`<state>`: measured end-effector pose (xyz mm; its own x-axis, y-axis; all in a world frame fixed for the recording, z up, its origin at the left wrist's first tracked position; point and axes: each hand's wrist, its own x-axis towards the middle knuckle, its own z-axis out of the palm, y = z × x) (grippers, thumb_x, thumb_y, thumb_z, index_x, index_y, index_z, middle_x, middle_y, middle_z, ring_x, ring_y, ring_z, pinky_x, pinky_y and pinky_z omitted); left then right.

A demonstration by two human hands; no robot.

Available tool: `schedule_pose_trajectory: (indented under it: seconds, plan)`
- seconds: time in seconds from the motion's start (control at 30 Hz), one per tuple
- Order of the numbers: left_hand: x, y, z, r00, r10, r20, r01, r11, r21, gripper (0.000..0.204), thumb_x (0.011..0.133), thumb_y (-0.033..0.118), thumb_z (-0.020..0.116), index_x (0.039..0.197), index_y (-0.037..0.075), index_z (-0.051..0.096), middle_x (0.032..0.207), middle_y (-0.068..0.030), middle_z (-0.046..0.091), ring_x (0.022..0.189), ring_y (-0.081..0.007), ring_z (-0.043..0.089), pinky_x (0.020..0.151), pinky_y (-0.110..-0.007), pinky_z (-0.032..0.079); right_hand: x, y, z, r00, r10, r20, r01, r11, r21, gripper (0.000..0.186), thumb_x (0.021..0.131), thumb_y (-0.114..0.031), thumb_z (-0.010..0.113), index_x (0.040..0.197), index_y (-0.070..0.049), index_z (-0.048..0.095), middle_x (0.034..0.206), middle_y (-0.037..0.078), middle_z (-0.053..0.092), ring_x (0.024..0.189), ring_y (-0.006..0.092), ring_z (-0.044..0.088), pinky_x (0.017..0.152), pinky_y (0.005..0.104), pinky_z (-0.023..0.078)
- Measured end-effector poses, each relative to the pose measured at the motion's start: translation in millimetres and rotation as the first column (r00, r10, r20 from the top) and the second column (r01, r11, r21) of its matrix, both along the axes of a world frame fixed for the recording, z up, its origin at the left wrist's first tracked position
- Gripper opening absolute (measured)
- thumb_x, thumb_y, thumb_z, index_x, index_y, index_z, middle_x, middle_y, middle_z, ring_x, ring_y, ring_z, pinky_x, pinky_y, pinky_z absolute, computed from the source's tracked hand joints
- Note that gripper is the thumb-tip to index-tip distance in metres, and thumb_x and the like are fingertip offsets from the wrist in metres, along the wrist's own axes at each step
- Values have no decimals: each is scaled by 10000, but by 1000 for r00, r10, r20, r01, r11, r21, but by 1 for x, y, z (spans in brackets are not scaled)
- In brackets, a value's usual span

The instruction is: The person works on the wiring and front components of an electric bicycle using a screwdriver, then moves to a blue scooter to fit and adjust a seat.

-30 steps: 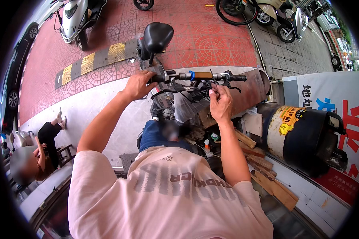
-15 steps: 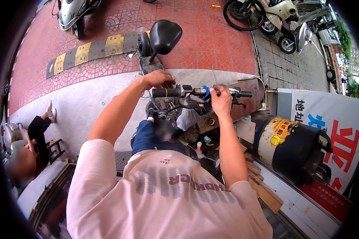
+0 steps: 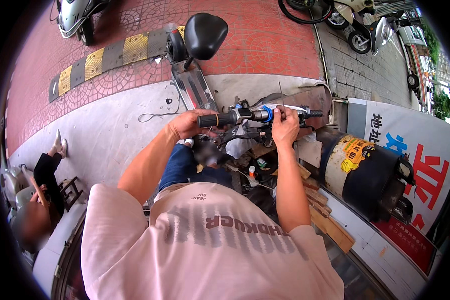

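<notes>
A handlebar with a black rubber grip point(image 3: 216, 120) lies across in front of me. My left hand point(image 3: 189, 125) is closed at the outer end of that grip, its fingers passing underneath. Just right of the bare metal tube point(image 3: 259, 115), a blue band point(image 3: 269, 114) wraps the bar. Beside the band my right hand point(image 3: 285, 127) pinches with thumb and fingers; what lies between them is hidden. A thin dark strand rises above its fingertips. Farther right is the other black grip point(image 3: 312, 114).
A black mirror point(image 3: 206, 36) stands over a scooter deck point(image 3: 192, 86) ahead. To the right are a dark drum point(image 3: 357, 172), a printed signboard point(image 3: 410, 145) and wooden planks point(image 3: 335, 232). A seated person point(image 3: 37, 210) is at the left. A striped speed bump point(image 3: 105, 59) crosses the paving.
My left hand has come down from above the left grip and closed on its end. The handlebar and my right hand have shifted slightly right in view.
</notes>
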<state>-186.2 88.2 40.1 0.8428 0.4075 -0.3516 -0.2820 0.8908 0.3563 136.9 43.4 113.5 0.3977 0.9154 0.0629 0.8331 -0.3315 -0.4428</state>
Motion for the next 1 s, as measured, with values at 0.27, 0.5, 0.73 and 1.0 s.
schedule_pose_trajectory:
  seconds: [0.27,0.5,0.73,1.0]
  plan:
    - [-119,-28,26,905,318,-281,-252,936,246,262,977,208,651,1126,-3,604,952,-95,640,862,-203,642,771,-384,565,-10,-11,-10,998,0,70,-6,996,89,221,933,-250,677,1023,-63,753,965,124,655,849,323,682,763,438,534]
    - [-184,32,63,721,656,-224,-574,746,337,230,1029,151,540,1203,1,545,1243,-267,678,1180,-387,668,1052,-492,519,-11,0,-12,995,7,98,-11,999,33,248,933,-277,667,1005,-57,756,919,166,668,849,394,654,771,500,518]
    - [-13,48,168,911,389,-135,-319,875,365,253,1003,157,548,1187,-15,567,1183,-230,694,1052,-316,717,973,-439,568,-64,0,92,1000,-3,-13,7,935,355,246,966,-288,656,983,-60,744,900,162,678,838,376,658,739,470,524]
    - [130,3,197,937,-240,-254,348,703,620,212,1022,183,585,1136,4,572,1040,-92,670,882,-174,672,803,-311,546,-69,-88,137,900,-40,-434,277,821,499,262,839,-235,754,799,10,671,824,170,634,759,386,661,718,468,508]
